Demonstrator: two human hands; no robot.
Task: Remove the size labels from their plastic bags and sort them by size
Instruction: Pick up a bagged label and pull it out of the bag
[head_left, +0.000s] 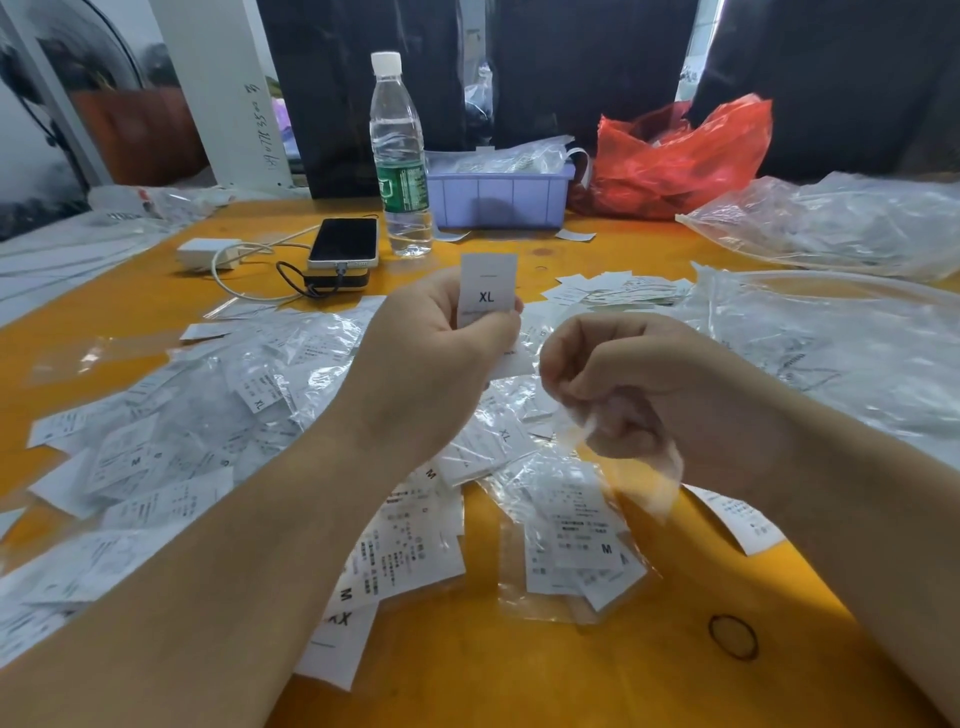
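Now | L hand (441, 332) pinches 1 XL label (487, 288) | R hand (623, 384) grips 1 clear bag (644, 478) | 1 bottle (399, 156)

Brightness: even, bright, soft.
Shadows: faint under arms on orange table (519, 670).
Glare: white sheen on clear plastic bags (831, 332) at right and left.
Blur: small bag (644, 478) under right hand (623, 384) smeared.
Edges: wide-angle bending, far background dark.
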